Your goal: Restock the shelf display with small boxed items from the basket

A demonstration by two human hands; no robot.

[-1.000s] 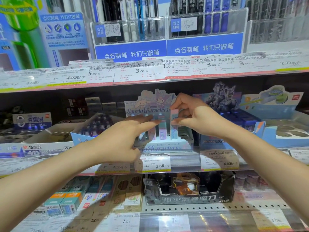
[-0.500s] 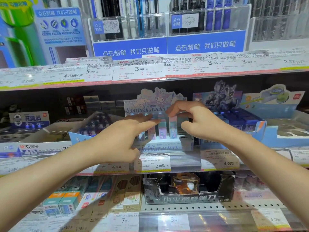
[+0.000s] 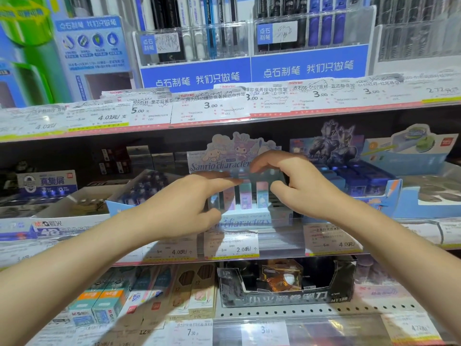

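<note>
Mid-restock: character display tray on the middle shelf holds an upright row of small boxes, left hand flat-fingered steadying their tops, right hand curled above, apparently empty; basket out of view, remaining count unknown.

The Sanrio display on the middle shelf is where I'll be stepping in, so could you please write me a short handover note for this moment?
Left hand: fingers straight, tips touching the tops of the small upright boxes; no grip on anything.
Right hand: fingers curled above the right end of the row; whether they pinch a box is too blurred to tell.
Things: several pastel boxes stand upright in the Sanrio display tray, behind the 2.0 price tag. The basket is out of view.
Done: a row is already standing in the tray.
Left: straighten the row, then fetch more boxes from the basket.
</note>
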